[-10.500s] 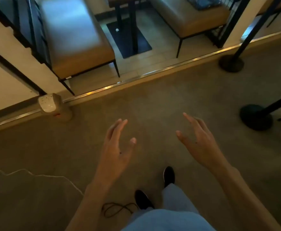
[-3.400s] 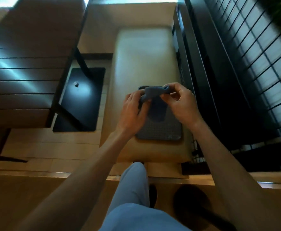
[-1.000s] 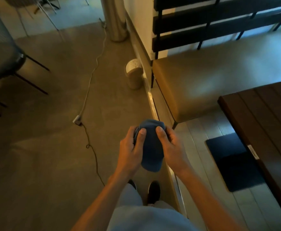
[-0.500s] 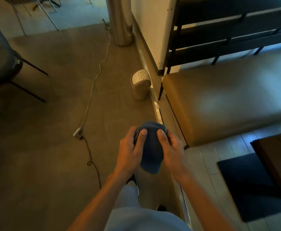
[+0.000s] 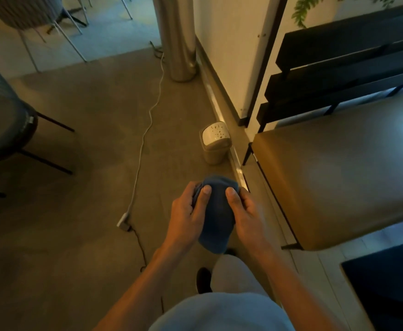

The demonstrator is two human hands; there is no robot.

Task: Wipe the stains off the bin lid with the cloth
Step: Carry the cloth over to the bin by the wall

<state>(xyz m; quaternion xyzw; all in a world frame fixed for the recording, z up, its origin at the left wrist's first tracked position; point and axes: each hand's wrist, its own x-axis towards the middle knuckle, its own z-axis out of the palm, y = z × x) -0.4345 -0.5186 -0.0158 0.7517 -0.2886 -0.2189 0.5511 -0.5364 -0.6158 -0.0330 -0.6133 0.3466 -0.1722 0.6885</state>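
Both hands — left hand [image 5: 188, 212], right hand [image 5: 248, 211] — gripped the soft, light blue cloth [image 5: 216, 216], easily bunched into a pad, well short of the speckled bin lid [image 5: 214, 134] — likely a light swing flap needing steadying.

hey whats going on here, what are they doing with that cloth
A person stands on the floor holding a folded blue cloth in front of them, the left hand and right hand each gripping a side with a thumb on top. Just ahead, a small bin stands beside a padded bench, and its pale lid is speckled with brown stains. The cloth is not touching the lid, so no wiping has begun.
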